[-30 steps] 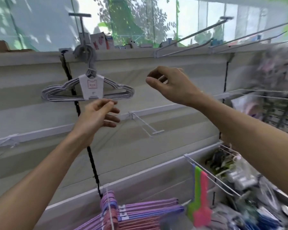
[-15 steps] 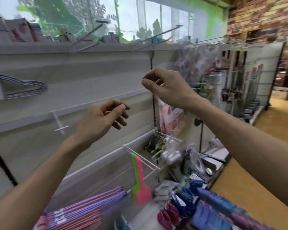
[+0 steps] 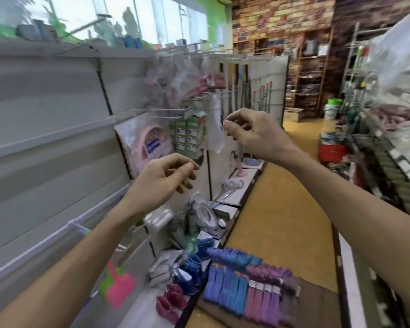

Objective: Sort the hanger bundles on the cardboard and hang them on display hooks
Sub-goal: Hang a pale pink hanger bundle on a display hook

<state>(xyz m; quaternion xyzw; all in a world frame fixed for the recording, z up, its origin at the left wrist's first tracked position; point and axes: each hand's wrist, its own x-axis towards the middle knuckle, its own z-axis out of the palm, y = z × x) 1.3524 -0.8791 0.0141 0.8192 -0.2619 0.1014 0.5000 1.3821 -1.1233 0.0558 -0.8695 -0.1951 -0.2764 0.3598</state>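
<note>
The hanger bundles (image 3: 244, 290), blue and purple, lie in a row on the cardboard (image 3: 310, 304) on the floor, just beside the base of the grey display shelving (image 3: 45, 138); your arms cross above them. Your left hand (image 3: 162, 183) is raised before the shelving, fingers loosely curled and holding nothing; your right hand (image 3: 253, 134), higher and farther from the cardboard, likewise grasps nothing you can see.

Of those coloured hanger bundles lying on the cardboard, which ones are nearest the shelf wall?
The blue hanger bundles, at the left end of the row on the cardboard. The pink bundles and the purple bundles lie further right, toward the aisle.
</note>
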